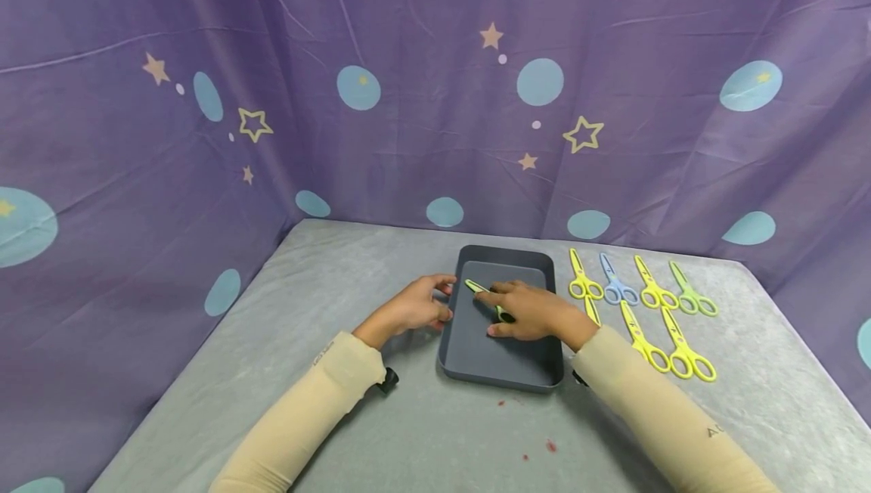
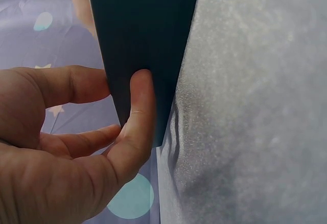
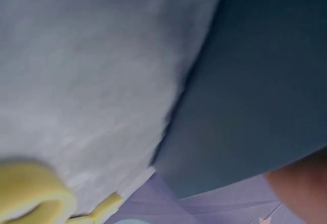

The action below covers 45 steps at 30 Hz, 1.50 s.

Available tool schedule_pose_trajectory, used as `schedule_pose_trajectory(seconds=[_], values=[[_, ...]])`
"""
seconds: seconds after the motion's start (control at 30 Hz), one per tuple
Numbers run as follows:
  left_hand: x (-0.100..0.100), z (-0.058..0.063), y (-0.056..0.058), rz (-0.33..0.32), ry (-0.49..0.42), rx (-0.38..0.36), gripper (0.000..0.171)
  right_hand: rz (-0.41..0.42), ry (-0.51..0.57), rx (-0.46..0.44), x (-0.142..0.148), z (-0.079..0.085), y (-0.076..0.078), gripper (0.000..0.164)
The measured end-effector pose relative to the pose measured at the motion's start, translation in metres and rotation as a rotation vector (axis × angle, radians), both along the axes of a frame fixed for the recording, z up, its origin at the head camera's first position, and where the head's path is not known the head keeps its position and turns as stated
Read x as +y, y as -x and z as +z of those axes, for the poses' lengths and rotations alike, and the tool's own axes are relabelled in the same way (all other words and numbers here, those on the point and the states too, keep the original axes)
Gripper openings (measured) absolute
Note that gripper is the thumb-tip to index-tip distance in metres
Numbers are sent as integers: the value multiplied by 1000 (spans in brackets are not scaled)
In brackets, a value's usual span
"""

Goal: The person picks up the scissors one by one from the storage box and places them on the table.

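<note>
A dark grey rectangular tray lies on the table, with a pair of green scissors inside it. Over those scissors is my right hand, its index finger across them and its thumb spread apart, resting lower in the tray; the hand covers part of the scissors. My left hand touches the tray's left side with thumb and fingertips apart. In the left wrist view, a digit of the left hand presses the outer wall of the tray. Only a bit of skin shows above the tray wall in the right wrist view.
Right of the tray, yellow scissors, blue scissors and more green scissors lie in two rows on the grey cloth. The right forearm partly covers the lower row. A purple patterned curtain surrounds the table.
</note>
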<state>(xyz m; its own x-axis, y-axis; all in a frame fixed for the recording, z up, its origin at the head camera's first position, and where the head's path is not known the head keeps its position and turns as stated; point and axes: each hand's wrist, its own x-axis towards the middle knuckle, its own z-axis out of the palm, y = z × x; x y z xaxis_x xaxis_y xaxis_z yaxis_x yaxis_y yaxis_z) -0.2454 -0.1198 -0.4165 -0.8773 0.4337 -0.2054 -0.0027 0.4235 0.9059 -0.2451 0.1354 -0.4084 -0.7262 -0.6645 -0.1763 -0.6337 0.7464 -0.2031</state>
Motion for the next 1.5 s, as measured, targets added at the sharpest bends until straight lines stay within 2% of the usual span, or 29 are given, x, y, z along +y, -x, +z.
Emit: schedule_pose_trajectory(seconds=[0.1,0.2,0.57,0.97,1.5], values=[[0,1,0,0,-2,-4,71,107,34,97,5,-2,3,61],[0,1,0,0,-12,-3,71,148,49,154,8,-4,5,53],[1,1,-1,13,-24,-3,71,109,58,138,9,-9,8,41],[2,1,0,10,-14,4,72,93,28,154,6,-6,8,33],[0,1,-1,-1,-18,-2,72,94,-43,260,1,-6,3,35]])
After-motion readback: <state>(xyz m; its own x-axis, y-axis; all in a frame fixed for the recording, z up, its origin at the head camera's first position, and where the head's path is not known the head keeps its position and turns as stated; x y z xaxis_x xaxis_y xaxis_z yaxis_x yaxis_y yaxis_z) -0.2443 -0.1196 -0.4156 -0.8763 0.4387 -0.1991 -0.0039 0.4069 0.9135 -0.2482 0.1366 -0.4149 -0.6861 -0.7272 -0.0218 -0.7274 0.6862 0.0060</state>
